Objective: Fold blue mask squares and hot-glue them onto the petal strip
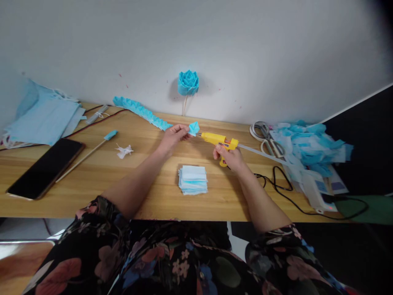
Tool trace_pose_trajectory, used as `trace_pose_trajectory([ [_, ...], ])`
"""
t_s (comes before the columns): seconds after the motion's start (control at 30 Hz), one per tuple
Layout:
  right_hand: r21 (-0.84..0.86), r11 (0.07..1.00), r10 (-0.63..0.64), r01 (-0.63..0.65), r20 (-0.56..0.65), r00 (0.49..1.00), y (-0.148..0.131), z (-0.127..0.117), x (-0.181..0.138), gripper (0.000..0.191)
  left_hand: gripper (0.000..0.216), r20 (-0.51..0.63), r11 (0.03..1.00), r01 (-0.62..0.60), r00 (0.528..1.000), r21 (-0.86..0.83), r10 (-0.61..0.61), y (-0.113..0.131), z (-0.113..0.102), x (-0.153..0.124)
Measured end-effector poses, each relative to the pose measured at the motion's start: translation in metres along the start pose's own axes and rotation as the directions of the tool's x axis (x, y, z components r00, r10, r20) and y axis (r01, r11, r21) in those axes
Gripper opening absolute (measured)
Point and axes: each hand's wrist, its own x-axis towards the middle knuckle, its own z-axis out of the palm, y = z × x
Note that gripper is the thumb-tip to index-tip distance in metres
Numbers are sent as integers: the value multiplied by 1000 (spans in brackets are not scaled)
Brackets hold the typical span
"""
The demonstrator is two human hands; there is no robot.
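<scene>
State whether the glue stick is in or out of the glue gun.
Partly in: the glue stick enters the back of the glue gun, a long pale length protruding behind.

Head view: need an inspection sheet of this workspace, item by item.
Surface: wooden table, items spread across it.
Work items: yellow glue gun, nozzle at a folded blue piece; stack of cut pieces; folded blue row; blue-tipped stick.
Clutter: phone and masks at left; scissors and scrap pile at right.
Left hand: pinches the folded blue piece.
Right hand: grips the glue gun.
Cables: black cord looping at right; dark cord at left.
Surroundings: pale wall, blue flower before it.
Other people: nothing seen.
</scene>
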Motion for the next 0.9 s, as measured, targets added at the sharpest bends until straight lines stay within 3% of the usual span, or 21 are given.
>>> trace_pose_trajectory([
  [0.6, -20, 999, 24, -25, -63, 998, -1, -2, 0, 63, 35, 53, 997, -20, 998, 73, 16, -4, -3, 1],
  [0.9, -15, 999, 46, -47, -92, 995, 0, -1, 0, 63, 28, 11, 997, -25, 1000, 76, 24, -3, -2, 1],
])
